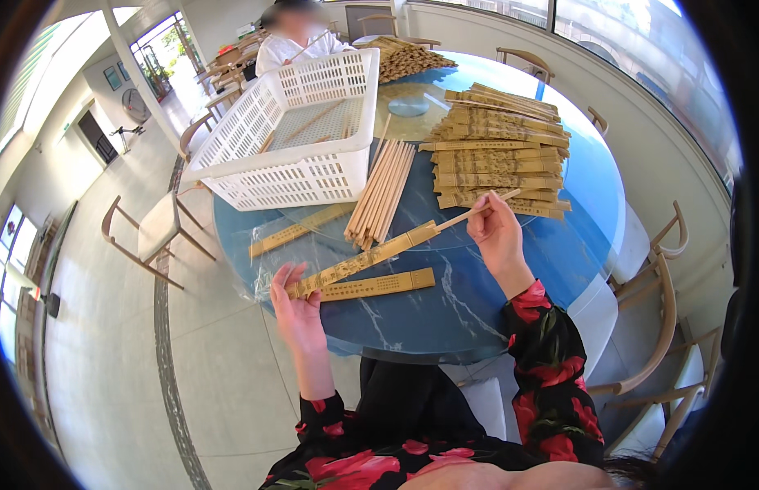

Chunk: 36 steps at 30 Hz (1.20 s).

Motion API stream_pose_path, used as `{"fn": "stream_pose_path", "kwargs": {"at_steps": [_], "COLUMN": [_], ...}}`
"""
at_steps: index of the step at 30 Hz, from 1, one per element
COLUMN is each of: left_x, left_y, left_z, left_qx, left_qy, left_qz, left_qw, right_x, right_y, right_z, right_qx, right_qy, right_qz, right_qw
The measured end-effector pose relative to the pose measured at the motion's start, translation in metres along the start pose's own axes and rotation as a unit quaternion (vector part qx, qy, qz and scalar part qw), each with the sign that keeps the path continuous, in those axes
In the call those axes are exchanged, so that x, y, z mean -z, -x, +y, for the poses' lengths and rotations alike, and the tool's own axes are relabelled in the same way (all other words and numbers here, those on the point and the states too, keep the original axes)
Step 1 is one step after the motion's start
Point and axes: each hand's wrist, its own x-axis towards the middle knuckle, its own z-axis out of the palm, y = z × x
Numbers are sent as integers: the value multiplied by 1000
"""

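Note:
My left hand (296, 296) is closed on the lower end of a long gold printed paper sleeve (367, 260), tilted up to the right. Between the fingertips of my right hand (498, 233) are pale wooden chopsticks (469, 214), their lower part inside the sleeve's upper end; whether one or two, I cannot tell. Below it another gold sleeve (388, 285) lies flat on the table. A bundle of loose chopsticks (383, 192) rests just beyond the held sleeve. To its right is a large stack of gold sleeves (502, 151).
A white slotted plastic basket (294, 180) with a few sticks inside stands on the round blue table (469, 322). Clear plastic film (285, 245) covers another sleeve at left. Across the table sits a person (294, 49) beside a further sleeve pile (404, 59). Wooden chairs (155, 233) surround the table.

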Motion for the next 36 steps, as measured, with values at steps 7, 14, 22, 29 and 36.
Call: {"fn": "stream_pose_path", "kwargs": {"at_steps": [7, 14, 22, 29, 36], "left_x": [-14, -4, 2, 5, 1], "left_y": [14, 11, 6, 5, 7], "left_z": [-12, -18, -18, -18, -16], "left_qx": [3, -36, -19, -13, -7], "left_qy": [-22, 66, 116, 104, 109], "left_qz": [-69, -23, -57, -71, -70], "left_qw": [997, 997, 991, 992, 992], "right_x": [-23, -20, -9, -17, -26], "right_y": [12, 11, 6, 10, 19], "right_z": [5, 5, 1, 13, 24], "right_qx": [-77, -122, -122, -187, -248], "right_qy": [93, -28, -162, -86, -53], "right_qz": [-44, -78, -114, -174, -219], "right_qw": [992, 989, 973, 963, 942]}}
